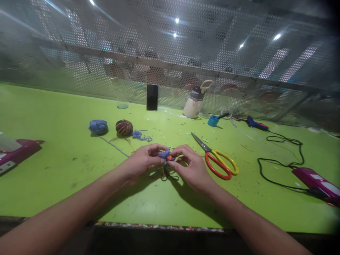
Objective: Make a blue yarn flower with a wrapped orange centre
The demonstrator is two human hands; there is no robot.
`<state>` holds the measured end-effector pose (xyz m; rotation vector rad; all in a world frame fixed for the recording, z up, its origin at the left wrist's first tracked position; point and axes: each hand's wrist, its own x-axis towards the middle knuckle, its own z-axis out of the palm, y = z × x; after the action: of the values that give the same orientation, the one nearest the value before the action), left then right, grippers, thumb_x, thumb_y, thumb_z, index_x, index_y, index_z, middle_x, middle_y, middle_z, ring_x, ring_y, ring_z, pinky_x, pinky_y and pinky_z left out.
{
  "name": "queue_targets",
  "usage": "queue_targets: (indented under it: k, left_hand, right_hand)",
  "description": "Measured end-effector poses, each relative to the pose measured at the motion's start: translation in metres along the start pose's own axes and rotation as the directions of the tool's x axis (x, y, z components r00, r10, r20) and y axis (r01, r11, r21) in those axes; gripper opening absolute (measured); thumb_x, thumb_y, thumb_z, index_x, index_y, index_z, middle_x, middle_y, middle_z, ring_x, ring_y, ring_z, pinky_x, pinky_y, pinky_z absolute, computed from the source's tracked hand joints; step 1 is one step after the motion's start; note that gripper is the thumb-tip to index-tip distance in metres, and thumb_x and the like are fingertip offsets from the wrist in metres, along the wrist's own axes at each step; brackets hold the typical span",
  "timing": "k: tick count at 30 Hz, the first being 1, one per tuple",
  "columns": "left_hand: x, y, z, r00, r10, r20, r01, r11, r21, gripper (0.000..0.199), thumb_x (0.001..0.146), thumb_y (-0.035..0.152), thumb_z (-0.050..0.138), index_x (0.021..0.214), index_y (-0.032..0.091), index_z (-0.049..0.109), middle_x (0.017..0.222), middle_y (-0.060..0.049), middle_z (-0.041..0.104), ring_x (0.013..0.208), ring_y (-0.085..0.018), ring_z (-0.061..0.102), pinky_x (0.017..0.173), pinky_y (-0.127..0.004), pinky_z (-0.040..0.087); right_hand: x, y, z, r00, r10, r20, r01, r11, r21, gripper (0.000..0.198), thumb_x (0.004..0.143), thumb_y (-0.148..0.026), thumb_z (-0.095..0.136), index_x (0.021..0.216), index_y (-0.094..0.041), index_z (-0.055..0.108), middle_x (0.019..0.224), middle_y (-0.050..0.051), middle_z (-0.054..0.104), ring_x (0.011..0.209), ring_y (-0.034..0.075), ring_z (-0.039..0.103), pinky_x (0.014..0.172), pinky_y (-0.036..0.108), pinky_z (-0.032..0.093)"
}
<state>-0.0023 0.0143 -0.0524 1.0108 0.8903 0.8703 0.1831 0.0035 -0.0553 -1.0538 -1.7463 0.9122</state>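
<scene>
Between my two hands is a small blue crochet flower point(165, 154) with an orange center, held just above the table. My left hand point(145, 158) pinches its left side, and my right hand point(190, 164) pinches the right side near the orange part. Dark yarn ends point(170, 176) dangle below it in loops. A thin metal stick, perhaps a crochet hook, shows partly behind my fingers. From the blue yarn ball point(98, 126) a strand runs toward my left hand. Next to it sit a multicolored dark yarn ball point(124, 127) and another small blue crochet piece point(137, 134).
Scissors point(217, 161) with red and yellow handles lie right of my hands. Behind stand a phone point(152, 97), a white bottle point(193, 106) and a blue tape-like holder point(213, 121). A glue gun point(256, 124), black cord and purple power strips point(317, 180) occupy the sides.
</scene>
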Motion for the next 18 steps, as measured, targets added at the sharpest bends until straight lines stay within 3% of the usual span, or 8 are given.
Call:
queue_targets:
  k: [11, 18]
  left_hand:
    - [-0.0002, -0.0061, 0.0065, 0.997, -0.066, -0.041, 0.063, 0.996, -0.067, 0.039, 0.066, 0.009, 0.075, 0.102, 0.02, 0.064, 0.093, -0.006, 0.065, 0.077, -0.018, 0.061, 0.068, -0.034, 0.048]
    - [0.0004, 0.001, 0.0068, 0.992, -0.068, -0.103, 0.055, 0.991, -0.118, 0.033, 0.068, 0.001, 0.07, 0.098, 0.015, 0.064, 0.091, -0.009, 0.069, 0.071, -0.016, 0.063, 0.063, -0.029, 0.049]
  right_hand:
    - [0.0002, 0.0048, 0.0043, 0.994, -0.107, -0.022, 0.107, 0.994, -0.026, 0.007, 0.08, -0.014, 0.067, 0.079, -0.021, 0.067, 0.091, 0.006, 0.06, 0.09, 0.021, 0.06, 0.078, 0.04, 0.051]
    - [0.0032, 0.009, 0.0008, 0.994, -0.107, -0.031, 0.105, 0.993, -0.044, 0.014, 0.077, -0.018, 0.071, 0.09, -0.02, 0.068, 0.098, 0.008, 0.059, 0.091, 0.022, 0.059, 0.075, 0.038, 0.051]
